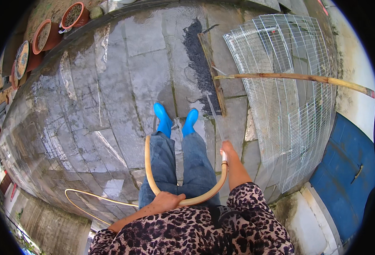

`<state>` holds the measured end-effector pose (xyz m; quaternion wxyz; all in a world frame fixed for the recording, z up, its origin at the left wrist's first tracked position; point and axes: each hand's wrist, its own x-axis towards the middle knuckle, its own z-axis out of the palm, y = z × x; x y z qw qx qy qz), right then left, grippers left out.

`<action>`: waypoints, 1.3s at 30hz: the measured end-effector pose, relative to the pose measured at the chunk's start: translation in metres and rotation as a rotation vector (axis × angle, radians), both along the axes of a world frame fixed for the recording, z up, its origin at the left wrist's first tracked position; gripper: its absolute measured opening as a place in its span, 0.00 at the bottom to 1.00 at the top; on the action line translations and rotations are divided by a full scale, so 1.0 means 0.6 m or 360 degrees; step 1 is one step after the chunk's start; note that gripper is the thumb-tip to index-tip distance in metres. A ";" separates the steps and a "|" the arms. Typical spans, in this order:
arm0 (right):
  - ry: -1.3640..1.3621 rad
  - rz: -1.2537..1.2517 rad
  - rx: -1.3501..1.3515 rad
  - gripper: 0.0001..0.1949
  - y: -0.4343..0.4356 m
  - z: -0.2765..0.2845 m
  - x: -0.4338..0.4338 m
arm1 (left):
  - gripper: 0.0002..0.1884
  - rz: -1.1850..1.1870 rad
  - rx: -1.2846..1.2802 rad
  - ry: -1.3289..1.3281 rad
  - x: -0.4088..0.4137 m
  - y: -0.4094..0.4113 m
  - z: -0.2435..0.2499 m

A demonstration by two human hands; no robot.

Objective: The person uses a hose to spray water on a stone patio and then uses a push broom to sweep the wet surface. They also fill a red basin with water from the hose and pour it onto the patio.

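Observation:
A pale yellow hose (203,200) curves across the front of my legs. Its white end piece sits in my right hand (227,148), held out ahead of me on the right. From there a thin jet of water (215,118) runs to the near end of the wet black bristles (198,59) of a wide broom lying on the paving. The broom's wooden head (213,75) lies along the bristles, and its long wooden handle (302,76) stretches right, across a wire mesh panel (270,95). At my waist, my left hand (167,200) is closed around the hose.
Wet stone slabs (149,70) spread around my blue rubber boots (163,119). Terracotta pots (75,15) line a kerb at the upper left. A loop of hose (79,190) trails at the lower left. A blue door (343,172) and a white wall (353,70) bound the right.

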<state>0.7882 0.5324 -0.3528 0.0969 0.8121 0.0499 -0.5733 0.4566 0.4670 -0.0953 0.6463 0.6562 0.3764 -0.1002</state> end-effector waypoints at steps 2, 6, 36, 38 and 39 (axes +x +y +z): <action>0.0021 -0.0076 0.0171 0.11 0.008 -0.009 -0.003 | 0.09 -0.0081 0.0000 0.0014 0.002 0.000 -0.003; 0.0003 -0.0185 0.0318 0.11 0.001 -0.022 0.003 | 0.09 -0.0138 -0.0060 0.0099 -0.002 0.030 0.015; -0.0154 -0.0123 -0.0060 0.10 -0.140 0.001 0.064 | 0.08 -0.0204 -0.0154 0.0006 0.007 0.027 -0.002; -0.0182 -0.0154 -0.0105 0.11 -0.133 -0.004 0.071 | 0.08 -0.0250 -0.0175 0.0052 0.006 0.036 0.001; -0.0197 -0.0170 -0.0125 0.11 -0.126 -0.002 0.073 | 0.08 -0.0264 -0.0186 0.0062 0.006 0.040 0.001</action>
